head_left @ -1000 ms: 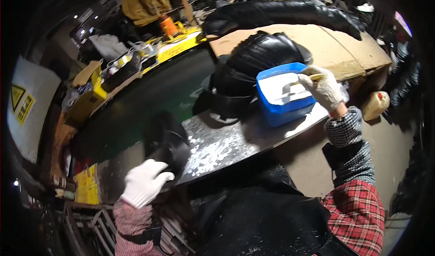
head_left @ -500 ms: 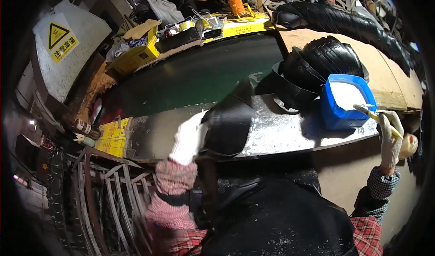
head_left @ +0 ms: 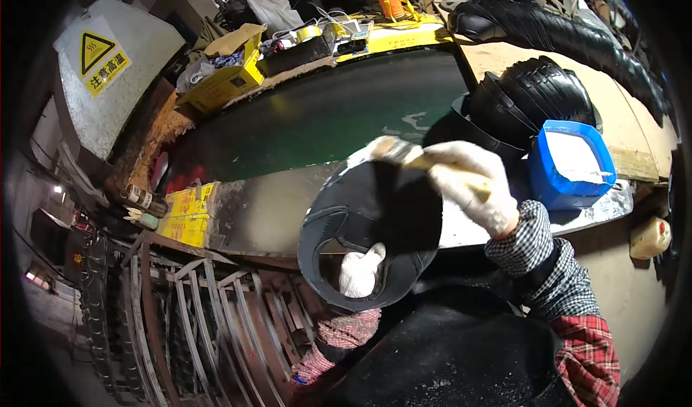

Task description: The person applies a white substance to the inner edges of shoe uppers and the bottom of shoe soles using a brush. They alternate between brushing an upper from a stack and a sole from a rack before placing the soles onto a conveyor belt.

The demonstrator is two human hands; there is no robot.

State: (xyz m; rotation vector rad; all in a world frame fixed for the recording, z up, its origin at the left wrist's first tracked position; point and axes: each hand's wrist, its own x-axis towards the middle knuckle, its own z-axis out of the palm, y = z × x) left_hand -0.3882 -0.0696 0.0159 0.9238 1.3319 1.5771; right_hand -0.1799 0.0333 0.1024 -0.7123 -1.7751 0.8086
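Observation:
My left hand (head_left: 360,271), in a white glove, reaches into a black ring-like piece (head_left: 321,235) and holds it tilted above the front of the bench. Its thumb shows inside the opening; the other fingers are partly hidden. My right hand (head_left: 472,187), also gloved, grips a paintbrush (head_left: 411,156) by its yellow handle. The bristles touch the far upper edge of the black piece, where a whitish coat shows. To the right stands a blue container (head_left: 549,180) with white liquid (head_left: 573,155) in it.
Nested black pieces (head_left: 544,94) stand behind the container, with a long black wrapped roll (head_left: 555,39) farther back. A dark green belt (head_left: 310,122) crosses the middle. Metal racks (head_left: 209,320) are at lower left. A yellow box (head_left: 227,86) and an orange bottle (head_left: 389,2) stand at the back.
My right hand has brought the brush left from the blue container to the black piece. My left hand has moved right and raised and turned the piece so its opening faces me.

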